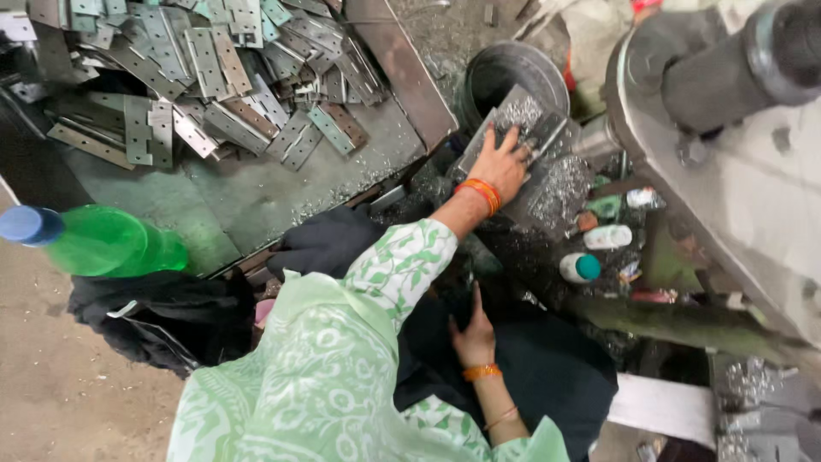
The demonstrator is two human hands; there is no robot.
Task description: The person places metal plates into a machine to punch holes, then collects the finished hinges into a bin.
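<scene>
One flat metal tray (523, 120), heaped with glittering shavings, tips at the rim of a dark round bucket (510, 73). The left hand (500, 162) presses on it, fingers spread across the swarf. The right hand (473, 334) rests lower on black cloth (547, 368), fingers together. One green bottle (107, 242) lies left; perforated metal plates (214, 77), too many to count, pile behind.

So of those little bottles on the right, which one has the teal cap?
The lowest one, white with a teal cap, lying nearest the dark cloth. The white bottle above it shows no coloured cap, and the green one lies higher still.
</scene>
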